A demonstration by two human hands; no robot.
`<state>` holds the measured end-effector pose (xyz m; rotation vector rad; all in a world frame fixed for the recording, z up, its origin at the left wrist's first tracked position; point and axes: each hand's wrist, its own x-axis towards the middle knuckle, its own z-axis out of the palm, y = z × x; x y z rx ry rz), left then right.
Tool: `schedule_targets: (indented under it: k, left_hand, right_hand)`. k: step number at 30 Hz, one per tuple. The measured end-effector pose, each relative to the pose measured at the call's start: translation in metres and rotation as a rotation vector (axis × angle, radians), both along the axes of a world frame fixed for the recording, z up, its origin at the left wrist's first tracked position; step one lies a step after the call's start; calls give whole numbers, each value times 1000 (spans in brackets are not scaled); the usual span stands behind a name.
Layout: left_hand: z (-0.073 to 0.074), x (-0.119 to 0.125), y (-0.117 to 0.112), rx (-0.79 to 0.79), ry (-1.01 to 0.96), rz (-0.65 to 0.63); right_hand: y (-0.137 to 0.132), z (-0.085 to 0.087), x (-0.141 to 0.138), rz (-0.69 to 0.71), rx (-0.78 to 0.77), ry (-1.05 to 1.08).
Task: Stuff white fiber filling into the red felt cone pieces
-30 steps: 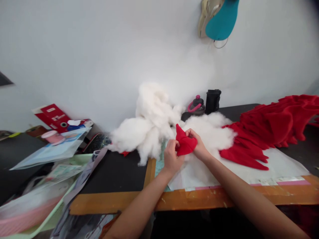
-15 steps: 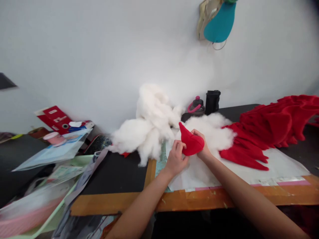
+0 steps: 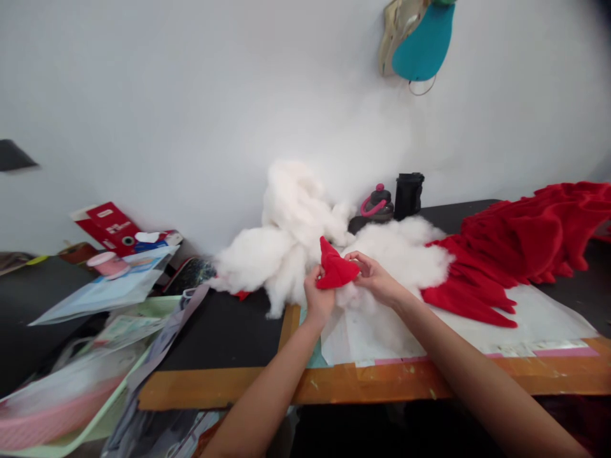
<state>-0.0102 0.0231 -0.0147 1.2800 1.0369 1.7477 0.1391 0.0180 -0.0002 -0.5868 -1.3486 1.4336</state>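
Note:
A small pointed red fabric piece (image 3: pixel 335 266), its tip upward, is held up between both hands above the table. My left hand (image 3: pixel 319 298) grips its lower left side, fingers partly hidden behind the cloth. On its right edge, my right hand (image 3: pixel 375 277) pinches the fabric between thumb and fingers. White fibre stuffing (image 3: pixel 298 210) is heaped just behind the hands, and a second fluffy mound (image 3: pixel 405 248) lies close behind the right hand. To the right, many similar red fabric pieces (image 3: pixel 520 235) are piled up.
A dark bottle with a pink handle (image 3: pixel 379 203) and a black container (image 3: pixel 409 194) stand by the wall. At left are a red box (image 3: pixel 112 229), a pink spool (image 3: pixel 107 264) and a pale green basket (image 3: pixel 102 416). Brown tape covers the table's front edge (image 3: pixel 372 383).
Both hands have brought the red fabric piece leftward. It has turned and looks more folded, and my right hand has moved from behind it to its right edge.

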Motion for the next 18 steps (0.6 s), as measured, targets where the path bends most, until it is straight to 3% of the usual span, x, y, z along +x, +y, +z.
schedule_targets:
  k: [4,8,12,18]
  left_hand:
    - [1,-3,-1,12,-25,-3]
    - [1,-7,2,-39,-79,-83]
    - [1,-5,-2,-79,-36,-216]
    - [3,0,-12,-46,272,-259]
  right_hand:
    - [-4,4,0,72,-96,64]
    - [-6,4,-4,100,-69,47]
    - [-5,2,-8,-3,-28,27]
    - [2,-2,-5,-292,-20,-47]
